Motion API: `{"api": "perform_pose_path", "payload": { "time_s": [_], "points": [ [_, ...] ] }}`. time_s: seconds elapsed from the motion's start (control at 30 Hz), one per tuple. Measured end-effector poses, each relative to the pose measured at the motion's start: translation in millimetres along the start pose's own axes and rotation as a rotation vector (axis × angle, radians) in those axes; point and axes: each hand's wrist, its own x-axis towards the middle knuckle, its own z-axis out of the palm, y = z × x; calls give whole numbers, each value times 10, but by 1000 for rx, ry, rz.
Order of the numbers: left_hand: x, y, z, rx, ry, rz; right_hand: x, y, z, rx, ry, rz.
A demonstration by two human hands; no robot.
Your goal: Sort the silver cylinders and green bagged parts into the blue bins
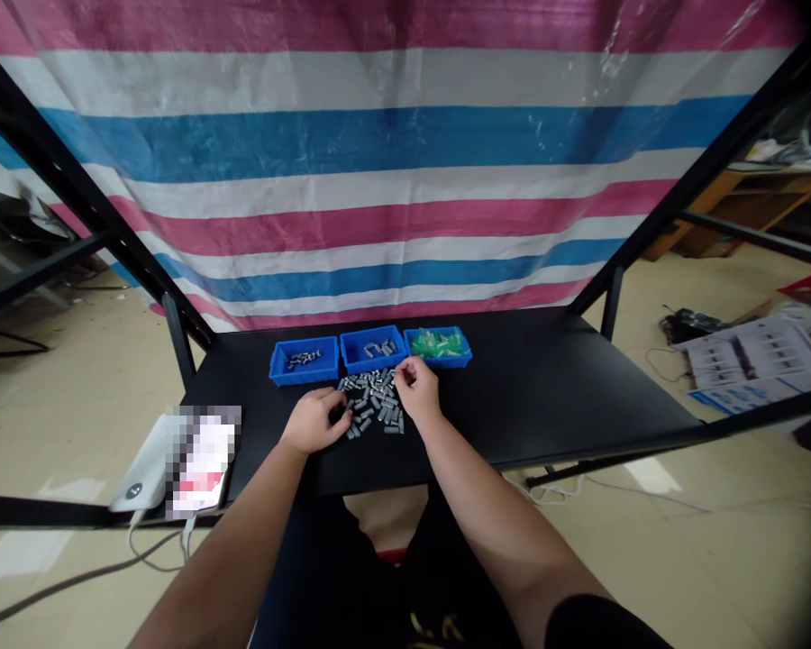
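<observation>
A: Where are the grey bits (380, 395)?

B: In a loose pile on the surface (547, 388), between its back and front edges, a bit toward the left edge.

A: Which way do they point?

B: All sorts of ways. Some lie along the front edge, some are turned toward the back.

A: Which hand is nearer?

B: Both are right by the pile. It sits to the right of the left hand (316, 420). It sits to the left of the right hand (420, 392), and partly toward the front edge from its fingertips.

A: How are the hands?

B: The left one is curled at the pile's left side. I can't tell if it has a bit. The right one has thumb and finger close, like a pinch, but I can't see what's in it.

A: What's farther out?

B: Three bins near the back edge: the left bin (304, 377), the middle bin (373, 365) and the right bin (446, 362), with green stuff. A phone (206, 460) lies by the front left corner.
</observation>
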Motion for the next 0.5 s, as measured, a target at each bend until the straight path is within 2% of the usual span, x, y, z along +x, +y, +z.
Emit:
{"api": "perform_pose_path", "payload": {
  "time_s": [0.17, 0.3, 0.5],
  "points": [
    [-5, -8, -18, -17, -39, 45, -27, -73, -104, -144, -197, -184],
    [5, -12, -7, -10, -34, 31, -67, -153, -105, -229, -385, -259],
    [28, -22, 29, 14, -35, -7, -98, -220, -88, -250, -507, -320]
  ]
}}
